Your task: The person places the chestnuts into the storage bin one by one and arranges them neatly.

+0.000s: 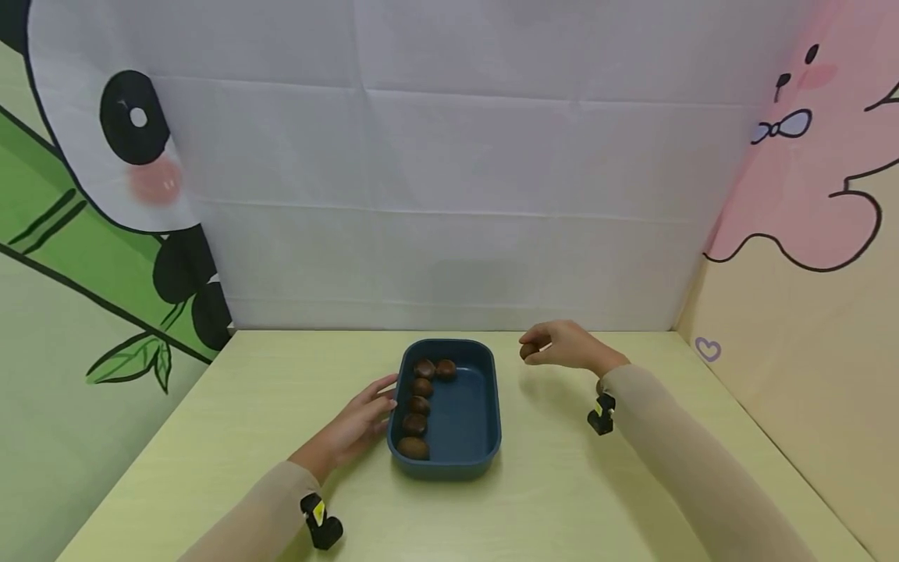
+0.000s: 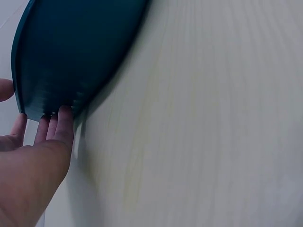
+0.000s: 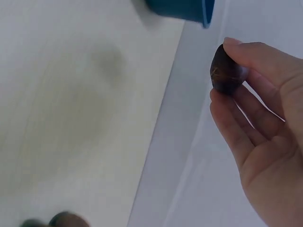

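Note:
A dark blue rectangular box [image 1: 463, 414] stands on the table, with several brown chestnuts [image 1: 419, 405] in a row along its left side and one more beside the row's far end. My left hand [image 1: 358, 425] rests its fingertips against the box's outer left wall; in the left wrist view the extended fingers [image 2: 65, 124] touch that wall. To the right of the box, my right hand [image 1: 570, 346] is raised above the table and pinches a single chestnut [image 3: 228, 71] between thumb and fingertips.
Brown rounded things [image 3: 68, 220] show at the lower edge of the right wrist view, mostly cut off. The pale yellow table [image 1: 281, 375] ends at a white back panel [image 1: 456, 195], with painted walls on either side.

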Motion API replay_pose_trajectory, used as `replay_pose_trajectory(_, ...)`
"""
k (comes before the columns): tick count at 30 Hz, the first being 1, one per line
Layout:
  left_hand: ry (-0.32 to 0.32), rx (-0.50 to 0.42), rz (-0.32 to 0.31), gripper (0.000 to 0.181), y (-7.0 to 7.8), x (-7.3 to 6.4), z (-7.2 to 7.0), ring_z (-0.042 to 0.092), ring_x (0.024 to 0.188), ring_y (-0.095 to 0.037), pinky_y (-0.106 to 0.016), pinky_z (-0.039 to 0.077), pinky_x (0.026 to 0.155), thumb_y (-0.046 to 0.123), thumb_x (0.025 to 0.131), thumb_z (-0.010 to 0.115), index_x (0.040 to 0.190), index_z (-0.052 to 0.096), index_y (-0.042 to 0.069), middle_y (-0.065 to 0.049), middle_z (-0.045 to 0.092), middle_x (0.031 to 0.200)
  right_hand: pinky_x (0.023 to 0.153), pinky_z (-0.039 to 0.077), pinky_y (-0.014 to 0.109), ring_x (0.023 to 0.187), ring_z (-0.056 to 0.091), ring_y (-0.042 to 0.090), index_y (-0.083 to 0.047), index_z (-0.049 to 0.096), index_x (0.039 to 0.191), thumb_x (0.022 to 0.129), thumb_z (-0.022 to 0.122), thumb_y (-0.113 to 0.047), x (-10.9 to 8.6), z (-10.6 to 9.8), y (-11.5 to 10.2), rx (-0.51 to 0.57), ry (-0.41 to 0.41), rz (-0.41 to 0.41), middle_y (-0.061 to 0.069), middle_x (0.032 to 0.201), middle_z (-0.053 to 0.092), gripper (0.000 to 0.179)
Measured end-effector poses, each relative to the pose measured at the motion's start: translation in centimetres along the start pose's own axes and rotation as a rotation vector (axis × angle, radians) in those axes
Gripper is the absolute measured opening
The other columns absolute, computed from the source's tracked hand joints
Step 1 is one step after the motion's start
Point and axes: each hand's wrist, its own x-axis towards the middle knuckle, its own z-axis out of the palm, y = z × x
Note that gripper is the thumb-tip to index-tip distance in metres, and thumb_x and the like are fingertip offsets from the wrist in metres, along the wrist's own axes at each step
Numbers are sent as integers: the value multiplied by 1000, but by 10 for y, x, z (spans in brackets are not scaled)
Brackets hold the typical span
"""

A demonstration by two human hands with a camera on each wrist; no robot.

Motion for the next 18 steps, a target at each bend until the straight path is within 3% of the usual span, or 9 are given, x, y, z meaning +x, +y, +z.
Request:
replay_pose_trajectory(9,19,15,-1,61,-2,0,-1,35,142,-36,-48,32,113,10,103,44,159,19,6,-25,25,159,92,52,39,108,66,19,-9,70,120,90,76,-14,29,15,-40,7,-43,-57,0,107,73,32)
replay_pose_trajectory(18,-4,8,0,61,0,0,0,30,144,-38,-51,28,115,9,104,42,159,17,6,-25,21,161,85,54,30,107,67,20,-6,69,123,91,75,-14,57,39,-69,24,-130,-109,3,112,72,34)
